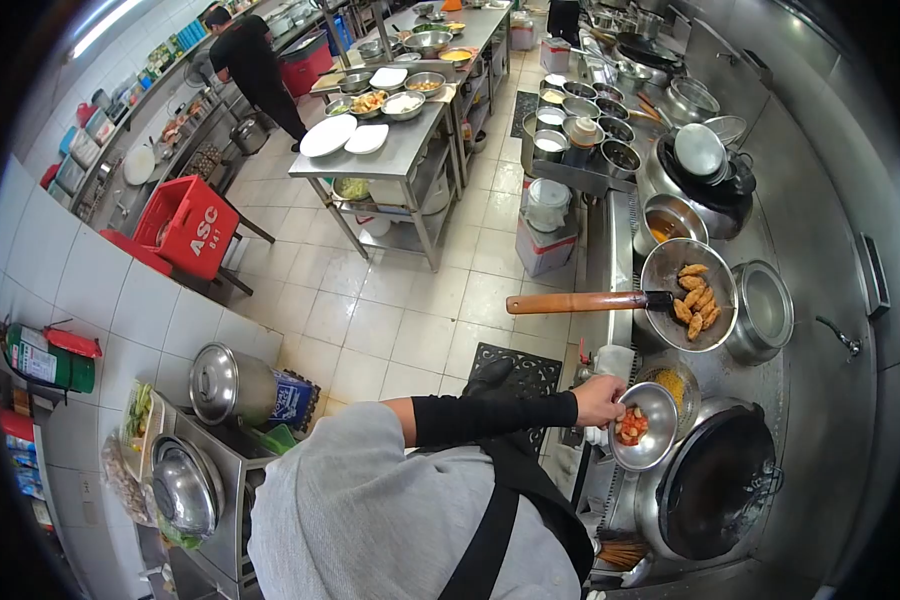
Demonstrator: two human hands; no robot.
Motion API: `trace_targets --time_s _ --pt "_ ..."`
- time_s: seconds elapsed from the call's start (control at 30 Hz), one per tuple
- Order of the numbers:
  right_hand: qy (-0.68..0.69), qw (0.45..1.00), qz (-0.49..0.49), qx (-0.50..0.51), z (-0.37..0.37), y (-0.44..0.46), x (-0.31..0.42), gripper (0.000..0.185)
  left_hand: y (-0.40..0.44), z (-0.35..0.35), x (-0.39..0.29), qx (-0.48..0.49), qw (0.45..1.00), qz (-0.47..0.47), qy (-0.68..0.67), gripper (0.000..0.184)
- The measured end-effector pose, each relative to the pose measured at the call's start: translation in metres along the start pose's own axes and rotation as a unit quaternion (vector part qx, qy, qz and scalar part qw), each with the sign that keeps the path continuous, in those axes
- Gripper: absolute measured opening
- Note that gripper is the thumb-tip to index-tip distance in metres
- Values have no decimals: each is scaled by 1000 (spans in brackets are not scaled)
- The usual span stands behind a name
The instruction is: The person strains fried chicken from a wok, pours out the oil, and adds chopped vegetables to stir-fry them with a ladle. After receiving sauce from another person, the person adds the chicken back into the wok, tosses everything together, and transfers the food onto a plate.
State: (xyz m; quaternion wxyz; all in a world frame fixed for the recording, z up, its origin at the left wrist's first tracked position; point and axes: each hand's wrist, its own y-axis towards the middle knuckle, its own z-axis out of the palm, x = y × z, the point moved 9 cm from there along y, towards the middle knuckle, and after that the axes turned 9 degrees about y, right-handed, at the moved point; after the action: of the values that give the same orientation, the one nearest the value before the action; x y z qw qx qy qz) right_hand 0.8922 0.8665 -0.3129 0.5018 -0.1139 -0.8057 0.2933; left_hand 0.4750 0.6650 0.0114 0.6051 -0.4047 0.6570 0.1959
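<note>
My left hand (600, 401), below a black sleeve, is closed on the rim of a small metal bowl (656, 447). Chopped red pieces and a few pale bits (632, 426) lie in the bowl. The bowl is held beside a black wok (718, 482), close to a strainer with yellow bits (673, 383). Farther along the stove, a wooden-handled strainer (660, 262) holds several browned fried pieces (697, 300) and rests over other cookware. My right hand is out of view.
A metal pot (765, 310) and a bowl of brownish liquid (674, 215) stand along the stove. Several seasoning containers (580, 107) sit beyond. Across the aisle is a steel table (410, 150) with plates and bowls. A person in black (250, 65) stands at the back left.
</note>
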Motion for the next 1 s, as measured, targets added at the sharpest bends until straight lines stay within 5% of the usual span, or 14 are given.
trace_targets --time_s 0.33,0.47,0.77,1.0 --pt "151 983 39 -98 -73 -55 -91 21 36 18 12 16 990 26 134 18" --pt "275 942 40 -189 -74 -104 -127 21 56 36 9 68 997 29 11 15" --pt "358 907 33 -219 -75 -183 -44 35 92 109 -15 139 985 76 -72 25" --pt "369 902 -30 -222 -87 -200 12 28 98 118 -42 143 984 90 -66 27"
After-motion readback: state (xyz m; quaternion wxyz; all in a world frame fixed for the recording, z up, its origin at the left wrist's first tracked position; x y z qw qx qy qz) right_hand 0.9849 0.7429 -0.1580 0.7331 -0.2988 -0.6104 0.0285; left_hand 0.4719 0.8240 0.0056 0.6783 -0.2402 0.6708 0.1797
